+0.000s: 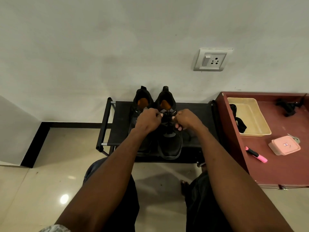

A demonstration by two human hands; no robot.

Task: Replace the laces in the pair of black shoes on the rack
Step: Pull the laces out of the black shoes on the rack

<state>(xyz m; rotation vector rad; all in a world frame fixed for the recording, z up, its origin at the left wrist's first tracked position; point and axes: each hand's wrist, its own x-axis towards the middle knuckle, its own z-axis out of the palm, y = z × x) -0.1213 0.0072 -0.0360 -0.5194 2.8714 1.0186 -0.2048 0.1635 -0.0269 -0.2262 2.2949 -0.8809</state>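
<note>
- Black rack: a low fabric-topped shelf with black tube ends, standing against the pale wall on a glossy tiled floor.
- Pair of black shoes: both stand side by side on the rack top, heels toward the wall, toes toward the person. The left shoe and right shoe show orange insoles.
- Left hand: fingers curled, thumb and fingertips closed at the upper eyelet area of the right shoe, apparently pinching a black lace; the lace itself is hard to make out against the shoe.
- Right hand: fingers likewise curled and pinched at the opposite side of the same shoe's throat, level with the left hand.
- Maroon table: stands just beside the rack on the right.
- Beige tray: lies on the table, with dark laces draped over its near-left edge.
- Pink box, keys touching its far corner, and a pink highlighter lie near the tray.
- Wall socket: mounted above the rack, to the right.
</note>
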